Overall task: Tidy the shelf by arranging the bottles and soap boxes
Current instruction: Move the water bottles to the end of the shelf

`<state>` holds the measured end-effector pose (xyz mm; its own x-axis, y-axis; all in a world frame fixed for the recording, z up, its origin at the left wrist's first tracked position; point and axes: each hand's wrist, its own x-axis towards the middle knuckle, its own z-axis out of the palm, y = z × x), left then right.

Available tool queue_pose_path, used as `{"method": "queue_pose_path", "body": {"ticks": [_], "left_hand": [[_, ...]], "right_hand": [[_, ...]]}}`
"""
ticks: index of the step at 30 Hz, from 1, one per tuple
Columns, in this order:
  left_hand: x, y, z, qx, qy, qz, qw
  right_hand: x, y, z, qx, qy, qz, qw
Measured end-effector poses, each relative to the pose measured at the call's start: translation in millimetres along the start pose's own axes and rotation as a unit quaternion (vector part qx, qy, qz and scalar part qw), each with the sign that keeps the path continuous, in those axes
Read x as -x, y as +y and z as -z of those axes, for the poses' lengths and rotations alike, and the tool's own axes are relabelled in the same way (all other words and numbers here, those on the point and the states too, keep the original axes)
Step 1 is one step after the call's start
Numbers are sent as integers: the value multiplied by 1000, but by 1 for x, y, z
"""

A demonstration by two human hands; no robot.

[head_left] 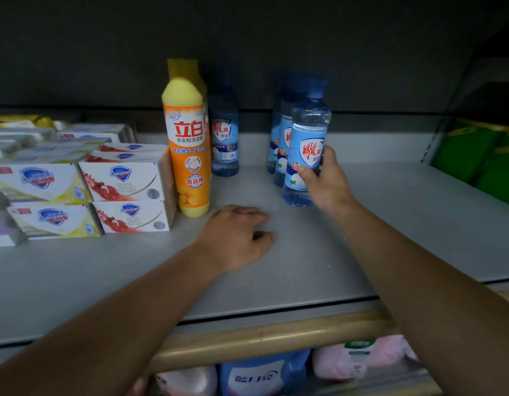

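A: Our right hand (324,181) grips the front blue bottle (304,155) mid-shelf; the left hand (236,235) rests loosely curled, holding nothing, on the shelf (405,224).

B: We'd best keep it upright and slide it toward the orange detergent bottle (189,144), beside the soap boxes (124,181).

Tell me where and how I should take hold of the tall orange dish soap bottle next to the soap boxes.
Grip the orange dish soap bottle around its labelled body, below the yellow cap. It stands upright, and soap boxes crowd its left side, with a blue bottle close behind to its right. So come from the front right, where the shelf is bare, probably with the left hand, which rests nearby.
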<state>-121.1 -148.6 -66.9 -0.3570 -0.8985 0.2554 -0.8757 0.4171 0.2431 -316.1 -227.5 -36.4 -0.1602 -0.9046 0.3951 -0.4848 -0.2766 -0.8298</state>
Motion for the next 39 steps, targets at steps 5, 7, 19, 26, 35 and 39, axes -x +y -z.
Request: {"method": "queue_pose_path", "body": {"ticks": [5, 7, 19, 26, 35, 39], "left_hand": [[-3, -4, -2, -8, -7, -2, 1000], [-3, -4, -2, -9, -10, -3, 1000], [0, 1, 7, 3, -31, 14, 999], [20, -2, 24, 12, -52, -8, 999], [94, -49, 55, 24, -25, 14, 999], [99, -58, 51, 34, 19, 19, 999]], "right_hand": [[-3, 5, -7, -19, 10, -2, 1000], [1, 12, -10, -11, 9, -4, 1000], [16, 16, 4, 49, -43, -64, 996], [47, -4, 19, 87, 11, 2, 996], [18, -65, -53, 60, -65, 89, 992], [-20, -73, -86, 69, -56, 70, 994]]}}
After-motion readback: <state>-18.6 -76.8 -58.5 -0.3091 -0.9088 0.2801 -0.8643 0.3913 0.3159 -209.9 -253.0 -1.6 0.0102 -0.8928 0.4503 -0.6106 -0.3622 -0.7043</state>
